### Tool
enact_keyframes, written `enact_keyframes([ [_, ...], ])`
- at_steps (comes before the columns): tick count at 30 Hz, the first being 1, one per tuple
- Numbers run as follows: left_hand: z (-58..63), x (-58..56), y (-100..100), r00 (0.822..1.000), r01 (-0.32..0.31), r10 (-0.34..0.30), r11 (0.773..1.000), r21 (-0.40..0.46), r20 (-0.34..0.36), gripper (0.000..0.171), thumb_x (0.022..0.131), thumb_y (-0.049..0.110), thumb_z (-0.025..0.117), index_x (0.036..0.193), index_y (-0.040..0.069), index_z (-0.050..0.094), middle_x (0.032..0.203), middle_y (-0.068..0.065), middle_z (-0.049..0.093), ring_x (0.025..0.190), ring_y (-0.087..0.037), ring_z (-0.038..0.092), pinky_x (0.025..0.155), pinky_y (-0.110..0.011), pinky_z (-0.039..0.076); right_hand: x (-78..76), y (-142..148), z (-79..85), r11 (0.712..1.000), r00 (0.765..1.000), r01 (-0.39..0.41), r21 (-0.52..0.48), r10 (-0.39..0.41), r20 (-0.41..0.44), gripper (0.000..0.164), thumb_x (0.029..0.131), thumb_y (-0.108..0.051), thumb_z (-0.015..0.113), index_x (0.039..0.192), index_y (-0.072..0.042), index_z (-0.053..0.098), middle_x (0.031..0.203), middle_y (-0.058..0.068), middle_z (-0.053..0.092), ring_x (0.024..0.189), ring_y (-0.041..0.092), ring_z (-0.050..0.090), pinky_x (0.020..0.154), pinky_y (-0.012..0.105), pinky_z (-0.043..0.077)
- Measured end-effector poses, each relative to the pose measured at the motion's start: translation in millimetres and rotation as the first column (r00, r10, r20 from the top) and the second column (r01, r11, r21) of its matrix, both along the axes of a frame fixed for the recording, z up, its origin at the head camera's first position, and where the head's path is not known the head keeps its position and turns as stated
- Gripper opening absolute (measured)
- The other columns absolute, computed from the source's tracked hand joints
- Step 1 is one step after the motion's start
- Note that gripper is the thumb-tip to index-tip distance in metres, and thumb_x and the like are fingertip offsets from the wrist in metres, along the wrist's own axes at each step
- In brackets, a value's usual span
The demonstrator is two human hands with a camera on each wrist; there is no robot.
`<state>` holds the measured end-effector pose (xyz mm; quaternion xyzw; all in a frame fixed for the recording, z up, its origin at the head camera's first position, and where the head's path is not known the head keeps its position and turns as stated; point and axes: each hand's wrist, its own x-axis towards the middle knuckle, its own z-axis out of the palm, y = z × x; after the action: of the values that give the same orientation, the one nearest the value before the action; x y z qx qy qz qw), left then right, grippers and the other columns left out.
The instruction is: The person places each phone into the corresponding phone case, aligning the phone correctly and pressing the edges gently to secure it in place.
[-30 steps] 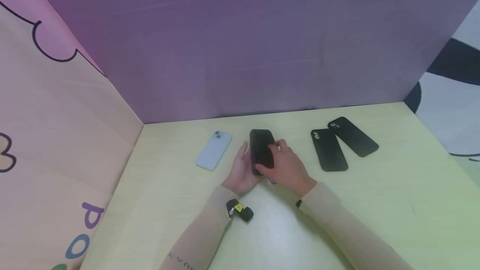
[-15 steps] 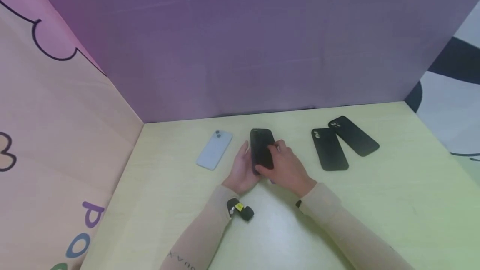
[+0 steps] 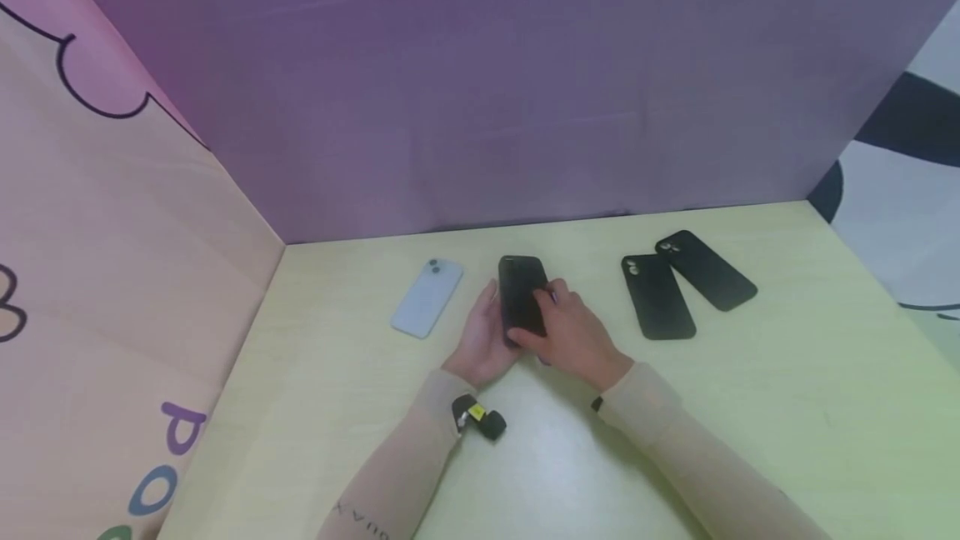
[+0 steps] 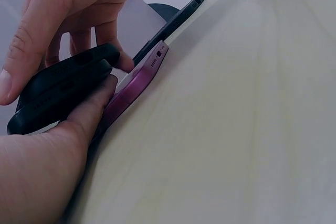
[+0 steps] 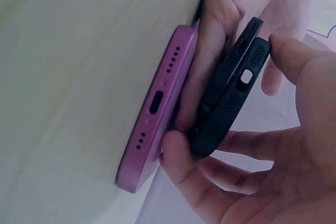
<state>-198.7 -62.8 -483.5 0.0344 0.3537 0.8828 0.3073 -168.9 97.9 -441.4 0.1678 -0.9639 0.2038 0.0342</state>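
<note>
Palm up, my left hand [image 3: 482, 348] holds a slim black phone [image 5: 240, 51] from below, fingers under it and thumb along its side. On top of the phone lies a black phone case [image 3: 521, 294], with its port cutout and speaker holes showing in the right wrist view. My right hand [image 3: 576, 336] grips that case by its edges, thumb on one side and fingers on the other. Beneath the hands a pink-purple phone [image 5: 152, 124] lies on the table, mostly hidden in the head view. Whether case and phone are joined along their far ends cannot be seen.
A light blue phone [image 3: 427, 298] lies back-up to the left on the pale table [image 3: 322, 407]. To the right, two black phone cases [image 3: 662, 300] lie partly overlapping. A purple wall [image 3: 465, 107] rises at the table's back edge.
</note>
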Motion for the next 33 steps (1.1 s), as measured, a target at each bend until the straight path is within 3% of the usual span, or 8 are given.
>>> enact_keyframes([
  [5, -0.2, -0.4, -0.8, 1.000, 0.006, -0.007, 1.000, -0.020, -0.027, 0.062, 0.108, 0.058, 0.022, 0.161, 0.028, 0.030, 0.152, -0.003, 0.048, 0.136, -0.019, 0.050, 0.120, -0.040, 0.039, -1.2, 1.6, -0.4, 0.999, 0.999, -0.026, 0.031, 0.026, 0.019, 0.086, 0.089, -0.060, 0.071, 0.141, 0.005, 0.051, 0.133, 0.026, 0.049, 0.102, 0.035, 0.059, 0.077, 0.051, 0.062],
  [12, -0.9, 0.7, -1.3, 1.000, -0.002, 0.002, 1.000, -0.016, -0.013, 0.058, 0.109, 0.054, 0.026, 0.160, 0.027, 0.032, 0.161, -0.005, 0.042, 0.143, -0.021, 0.046, 0.125, -0.043, 0.033, -1.2, 2.5, -1.6, 0.997, 0.998, -0.067, 0.044, 0.067, 0.018, 0.094, 0.083, -0.064, 0.074, 0.141, 0.007, 0.050, 0.128, 0.025, 0.048, 0.098, 0.032, 0.058, 0.075, 0.049, 0.062],
  [20, -0.1, 1.6, -1.2, 1.000, -0.003, 0.004, 1.000, -0.013, 0.009, 0.057, 0.109, 0.052, 0.031, 0.160, 0.027, 0.033, 0.162, -0.005, 0.041, 0.147, -0.022, 0.042, 0.126, -0.041, 0.032, -0.9, 3.7, -2.5, 0.996, 0.996, -0.083, 0.041, 0.084, -0.019, 0.092, 0.082, -0.062, 0.077, 0.137, 0.009, 0.053, 0.127, 0.024, 0.049, 0.099, 0.032, 0.059, 0.078, 0.048, 0.062],
  [33, -1.7, 2.1, -1.6, 0.998, -0.018, 0.019, 1.000, -0.007, 0.066, 0.060, 0.104, 0.049, 0.049, 0.157, 0.023, 0.036, 0.161, -0.006, 0.041, 0.150, -0.024, 0.039, 0.126, -0.043, 0.033, 1.6, 0.0, 4.4, 0.991, 0.993, -0.114, 0.069, 0.117, -0.031, 0.087, 0.080, -0.054, 0.082, 0.137, 0.007, 0.057, 0.133, 0.024, 0.053, 0.105, 0.034, 0.057, 0.088, 0.046, 0.058],
])
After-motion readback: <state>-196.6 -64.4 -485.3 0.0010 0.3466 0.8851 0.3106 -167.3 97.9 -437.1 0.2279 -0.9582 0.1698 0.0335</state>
